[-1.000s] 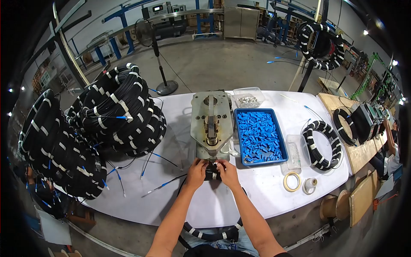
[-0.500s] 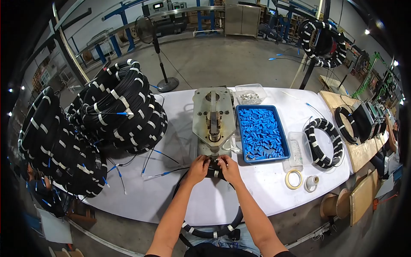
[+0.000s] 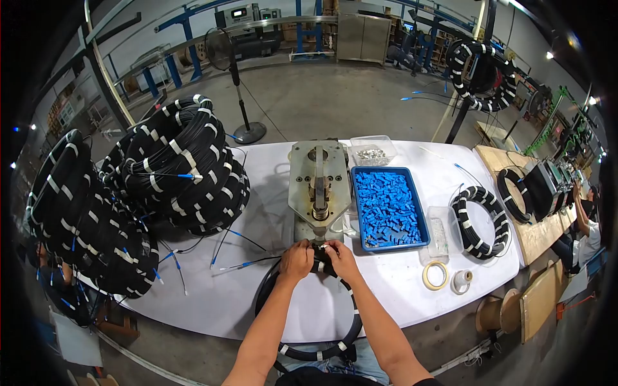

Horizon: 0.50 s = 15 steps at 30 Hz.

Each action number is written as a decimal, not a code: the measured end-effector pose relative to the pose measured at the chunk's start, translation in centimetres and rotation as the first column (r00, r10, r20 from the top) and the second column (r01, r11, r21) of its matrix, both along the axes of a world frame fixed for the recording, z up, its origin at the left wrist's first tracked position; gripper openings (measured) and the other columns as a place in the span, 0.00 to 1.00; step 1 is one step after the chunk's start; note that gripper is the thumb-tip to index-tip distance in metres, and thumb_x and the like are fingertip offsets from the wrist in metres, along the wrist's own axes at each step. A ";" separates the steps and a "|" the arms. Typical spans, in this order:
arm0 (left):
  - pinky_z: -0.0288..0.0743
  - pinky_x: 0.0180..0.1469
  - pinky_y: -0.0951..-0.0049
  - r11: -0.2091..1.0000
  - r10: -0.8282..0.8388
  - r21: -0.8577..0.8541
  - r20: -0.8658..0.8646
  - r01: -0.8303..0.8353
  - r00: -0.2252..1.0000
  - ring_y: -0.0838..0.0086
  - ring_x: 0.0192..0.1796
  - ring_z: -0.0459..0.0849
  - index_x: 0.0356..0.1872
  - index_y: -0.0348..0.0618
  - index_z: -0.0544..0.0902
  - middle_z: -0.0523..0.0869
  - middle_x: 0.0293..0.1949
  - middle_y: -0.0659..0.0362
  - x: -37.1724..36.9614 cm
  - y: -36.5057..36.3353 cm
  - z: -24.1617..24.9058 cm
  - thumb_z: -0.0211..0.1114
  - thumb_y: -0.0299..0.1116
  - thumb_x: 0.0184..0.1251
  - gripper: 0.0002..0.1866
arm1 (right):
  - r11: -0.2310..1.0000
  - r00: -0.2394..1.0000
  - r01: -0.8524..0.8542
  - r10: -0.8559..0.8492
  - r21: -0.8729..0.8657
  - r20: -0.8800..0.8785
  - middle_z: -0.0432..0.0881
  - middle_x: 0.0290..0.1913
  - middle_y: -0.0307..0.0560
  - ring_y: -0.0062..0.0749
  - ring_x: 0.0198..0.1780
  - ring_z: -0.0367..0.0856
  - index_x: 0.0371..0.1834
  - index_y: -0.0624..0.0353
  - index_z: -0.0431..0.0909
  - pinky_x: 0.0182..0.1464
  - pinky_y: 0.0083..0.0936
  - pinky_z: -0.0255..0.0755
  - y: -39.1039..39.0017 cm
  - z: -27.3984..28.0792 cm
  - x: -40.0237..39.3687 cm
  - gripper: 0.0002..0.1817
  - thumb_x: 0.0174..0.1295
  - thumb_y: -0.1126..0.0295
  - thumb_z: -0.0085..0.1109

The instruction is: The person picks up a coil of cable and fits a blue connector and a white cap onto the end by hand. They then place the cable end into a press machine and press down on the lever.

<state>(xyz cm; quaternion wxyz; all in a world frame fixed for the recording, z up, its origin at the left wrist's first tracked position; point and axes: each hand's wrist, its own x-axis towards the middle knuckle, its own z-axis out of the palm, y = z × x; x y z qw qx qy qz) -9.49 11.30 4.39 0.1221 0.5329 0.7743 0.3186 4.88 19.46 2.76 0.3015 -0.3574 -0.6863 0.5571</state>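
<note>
My left hand (image 3: 295, 260) and my right hand (image 3: 340, 258) both grip the top of a black cable coil (image 3: 306, 352) with white tape bands, just in front of a metal press fixture (image 3: 318, 183). The coil hangs from my hands over the table's front edge towards my lap. A small white and blue cable end shows between my fingertips at the base of the fixture.
A white table (image 3: 212, 302) carries a blue tray of blue parts (image 3: 386, 206), a clear box of metal pieces (image 3: 372, 152), a banded coil (image 3: 477, 222), a tape roll (image 3: 436, 275) and a small spool (image 3: 461, 280). Large stacked black coils (image 3: 174, 167) crowd the left. A person sits far right (image 3: 589, 225).
The coil has swung out from under my arms, so more of its ring shows on the table front. My hands stay at the fixture's base.
</note>
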 end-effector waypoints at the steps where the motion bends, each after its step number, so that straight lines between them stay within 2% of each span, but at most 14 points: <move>1: 0.75 0.47 0.48 1.000 0.001 0.008 -0.026 -0.001 1.000 0.43 0.43 0.81 0.37 0.36 0.78 0.84 0.37 0.40 0.0 0.0 -0.2 0.46 0.37 0.69 0.16 | 1.000 1.000 -0.017 0.016 -0.007 -0.019 0.83 0.42 0.46 0.27 0.43 0.79 0.50 0.66 0.77 0.50 0.24 0.72 0.1 -0.4 0.0 0.12 0.71 0.69 0.54; 5: 0.75 0.48 0.48 1.000 -0.010 0.009 -0.076 0.011 0.997 0.44 0.43 0.82 0.36 0.36 0.78 0.84 0.37 0.40 -0.1 0.2 -0.8 0.46 0.38 0.69 0.16 | 1.000 0.999 -0.004 0.004 -0.012 0.036 0.83 0.41 0.46 0.27 0.43 0.79 0.50 0.65 0.77 0.50 0.24 0.72 0.0 0.2 0.2 0.12 0.71 0.68 0.54; 12: 0.75 0.48 0.48 1.000 0.008 -0.027 -0.083 -0.010 0.997 0.43 0.43 0.82 0.36 0.36 0.78 0.84 0.37 0.40 0.2 0.0 -0.4 0.45 0.39 0.70 0.17 | 1.000 0.999 -0.001 0.001 0.001 0.034 0.83 0.41 0.44 0.26 0.42 0.79 0.50 0.63 0.78 0.48 0.24 0.72 -0.1 -0.2 0.2 0.12 0.71 0.68 0.54; 15: 0.75 0.47 0.47 1.000 0.007 -0.016 -0.096 -0.008 0.995 0.43 0.43 0.82 0.35 0.36 0.78 0.84 0.37 0.40 0.2 0.4 -0.5 0.45 0.39 0.70 0.17 | 0.999 1.000 0.023 -0.023 -0.032 -0.005 0.85 0.41 0.49 0.31 0.41 0.81 0.49 0.63 0.80 0.48 0.27 0.73 0.0 -0.3 0.2 0.12 0.70 0.67 0.55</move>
